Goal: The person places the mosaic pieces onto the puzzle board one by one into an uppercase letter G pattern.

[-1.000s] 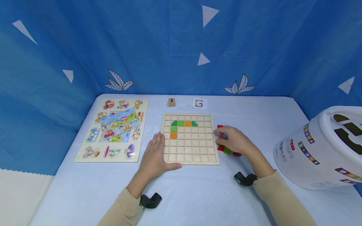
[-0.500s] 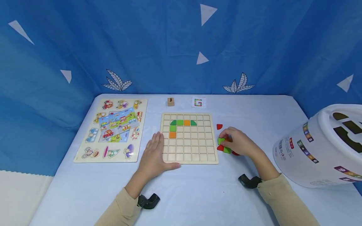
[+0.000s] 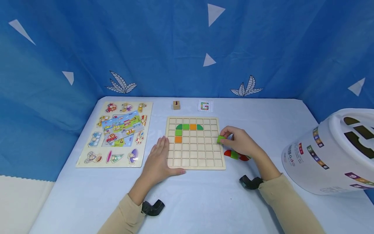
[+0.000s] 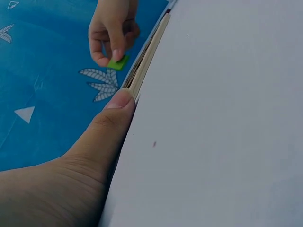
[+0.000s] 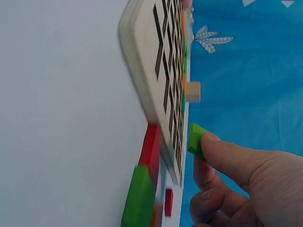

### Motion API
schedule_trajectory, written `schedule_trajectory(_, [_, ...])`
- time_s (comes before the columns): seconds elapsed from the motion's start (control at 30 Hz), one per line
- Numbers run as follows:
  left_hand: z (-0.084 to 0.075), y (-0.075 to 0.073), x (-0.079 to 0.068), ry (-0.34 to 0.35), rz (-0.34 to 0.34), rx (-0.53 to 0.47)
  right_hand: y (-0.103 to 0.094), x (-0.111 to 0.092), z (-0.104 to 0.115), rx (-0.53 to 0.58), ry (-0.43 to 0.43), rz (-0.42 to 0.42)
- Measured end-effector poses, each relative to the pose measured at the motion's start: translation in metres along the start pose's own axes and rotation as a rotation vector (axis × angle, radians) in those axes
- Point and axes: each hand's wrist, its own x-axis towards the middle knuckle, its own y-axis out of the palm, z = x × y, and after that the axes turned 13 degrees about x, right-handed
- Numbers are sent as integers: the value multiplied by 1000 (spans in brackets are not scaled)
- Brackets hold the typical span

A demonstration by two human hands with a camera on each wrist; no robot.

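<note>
A wooden grid board lies on the table with green and orange pieces set in its upper left cells. My left hand rests along the board's left edge, fingers straight and thumb spread along the front edge; the left wrist view shows that thumb against the wood. Between thumb and fingers, my right hand pinches a light green square tile over the board's right edge. The right wrist view shows the tile held clear of the board. Loose red and green pieces lie below the right hand.
A puzzle board with picture cards on it lies at the left. A small wooden cube and a pattern card sit behind the grid board. A white bucket stands at the right.
My right hand has picked the light green square tile from the loose pieces and moved it left to the board's right edge. The left hand has stayed in place.
</note>
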Motion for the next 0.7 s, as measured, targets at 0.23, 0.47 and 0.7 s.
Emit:
schedule_trajectory(0.23, [2,-1,-2,3,-4,19,32,22,18,50,-54,69])
schedule_trajectory(0.47, [0,-4,-3,19,-12,35,68,34,39,54,-89,100])
schedule_trajectory(0.7, [0,-4,-2,25,-17,52,97,41,56,39,-149,115])
